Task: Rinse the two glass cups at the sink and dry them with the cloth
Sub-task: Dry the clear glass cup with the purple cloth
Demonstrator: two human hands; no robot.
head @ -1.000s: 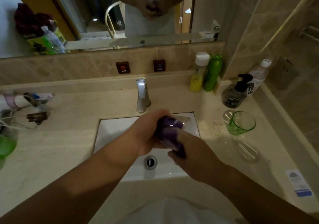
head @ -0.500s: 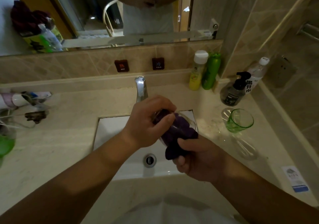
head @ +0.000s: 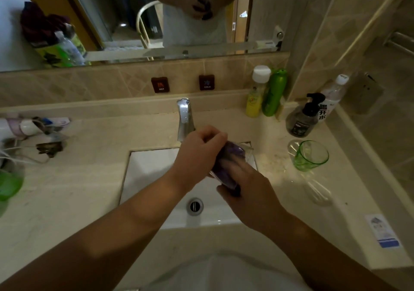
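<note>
Over the white sink (head: 152, 174), my left hand (head: 197, 154) grips a clear glass cup (head: 247, 153) tilted on its side. A purple cloth (head: 226, 167) is stuffed inside the cup and hangs out of it. My right hand (head: 248, 192) holds the cloth, its fingers blurred as they press against the cup. A green glass cup (head: 311, 156) stands upright on the counter to the right, apart from both hands. No water runs from the faucet (head: 184, 118).
A dark pump bottle (head: 302, 120), a water bottle (head: 331, 98), and yellow (head: 255, 98) and green bottles (head: 274, 93) line the back right corner. Toiletries and cables (head: 38, 133) clutter the left counter. A drain (head: 195, 205) sits mid-basin. A mirror (head: 134, 17) hangs above.
Both hands stayed over the basin while the cloth turned inside the clear cup. My right hand's fingers shifted up onto the cloth and now look blurred.
</note>
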